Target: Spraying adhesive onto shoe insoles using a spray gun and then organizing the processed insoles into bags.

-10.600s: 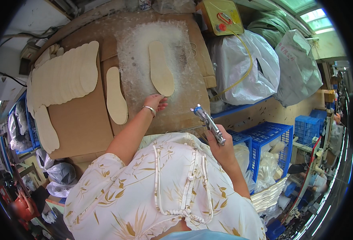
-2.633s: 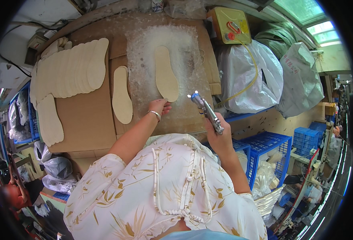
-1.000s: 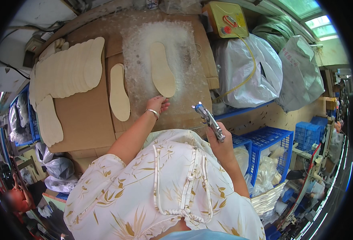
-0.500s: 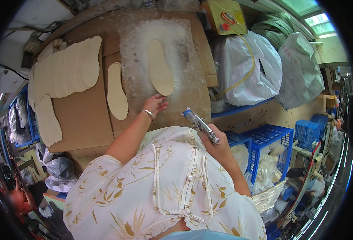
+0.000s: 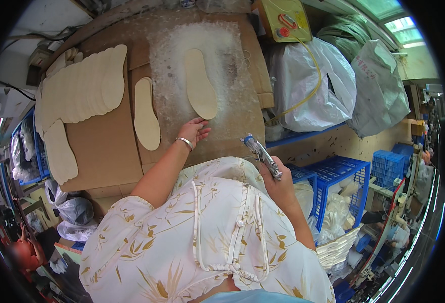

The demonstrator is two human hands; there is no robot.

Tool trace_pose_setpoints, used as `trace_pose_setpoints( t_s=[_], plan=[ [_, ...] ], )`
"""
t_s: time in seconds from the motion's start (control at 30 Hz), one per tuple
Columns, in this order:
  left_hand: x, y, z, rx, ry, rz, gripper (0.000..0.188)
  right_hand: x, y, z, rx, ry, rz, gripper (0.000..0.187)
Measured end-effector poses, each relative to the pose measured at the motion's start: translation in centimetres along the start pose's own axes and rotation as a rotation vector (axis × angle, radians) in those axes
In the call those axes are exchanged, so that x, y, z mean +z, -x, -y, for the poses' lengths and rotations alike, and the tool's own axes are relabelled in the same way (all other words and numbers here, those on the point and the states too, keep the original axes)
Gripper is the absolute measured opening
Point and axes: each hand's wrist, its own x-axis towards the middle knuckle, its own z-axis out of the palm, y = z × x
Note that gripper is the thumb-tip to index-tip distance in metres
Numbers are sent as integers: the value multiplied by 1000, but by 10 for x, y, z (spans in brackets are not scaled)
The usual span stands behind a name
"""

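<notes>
Head view: my right hand [image 5: 278,181] grips a spray gun [image 5: 266,158] by the tabletop's [image 5: 103,161] right edge. I can't tell if my left hand [image 5: 193,133] pinches the insole [image 5: 200,84].

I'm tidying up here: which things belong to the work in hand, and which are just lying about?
In the work, seemingly:
silver gun-like tool, in the right hand
insole on the whitened patch, left hand at its near end
insoles at the patch's left edge
overlapping row of insoles

Probably lying about:
white bag
grey bag
blue crates
yellow can, unless its hose serves the tool
</notes>
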Motion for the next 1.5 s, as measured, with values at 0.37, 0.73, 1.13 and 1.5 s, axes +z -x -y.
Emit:
trace_pose_setpoints(
  t_s=[0.37, 0.73, 1.13, 1.5],
  plan=[
    [0, 0, -1, 0, 4, -6, 29, 0, 1, -4, -37, 25, 10, 18],
    [3, 1, -1, 3, 1, -33, 27, 14, -19, 12, -109, 8, 34, 18],
    [13, 2, 2, 48, 67, -87, 24, 20, -24, 26, -194, -23, 53, 20],
    [28, -1, -1, 117, 130, -234, 14, 1, -21, 11, -128, -8, -38, 18]
  ],
)
